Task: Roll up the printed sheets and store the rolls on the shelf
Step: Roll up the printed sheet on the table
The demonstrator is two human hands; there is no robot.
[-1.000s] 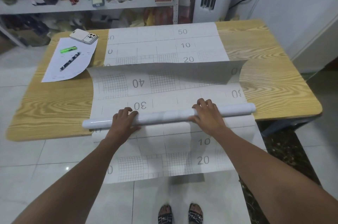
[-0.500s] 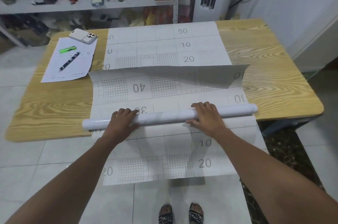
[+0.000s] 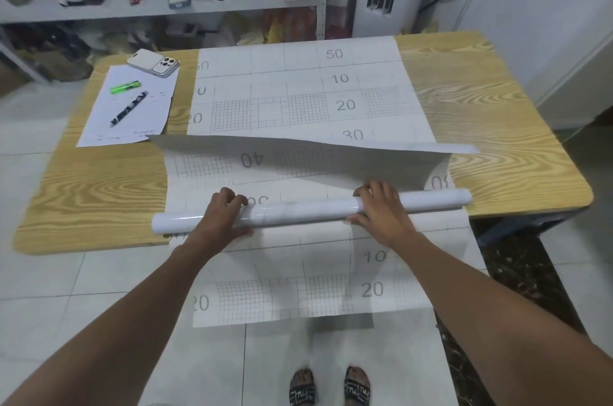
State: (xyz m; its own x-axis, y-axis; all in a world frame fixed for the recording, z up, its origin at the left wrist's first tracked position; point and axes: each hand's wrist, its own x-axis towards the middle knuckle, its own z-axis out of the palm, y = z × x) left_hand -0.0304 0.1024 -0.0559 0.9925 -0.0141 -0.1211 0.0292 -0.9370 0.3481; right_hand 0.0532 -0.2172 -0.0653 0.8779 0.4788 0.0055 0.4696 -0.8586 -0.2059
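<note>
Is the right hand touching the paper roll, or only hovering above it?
Touching. The head view shows the right hand wrapped over the paper roll, its fingers on the far side and its thumb on the near side, with no gap.

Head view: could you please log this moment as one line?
sheet: part-rolled | left hand: grips roll | right hand: grips roll | roll: on table, near edge
</note>
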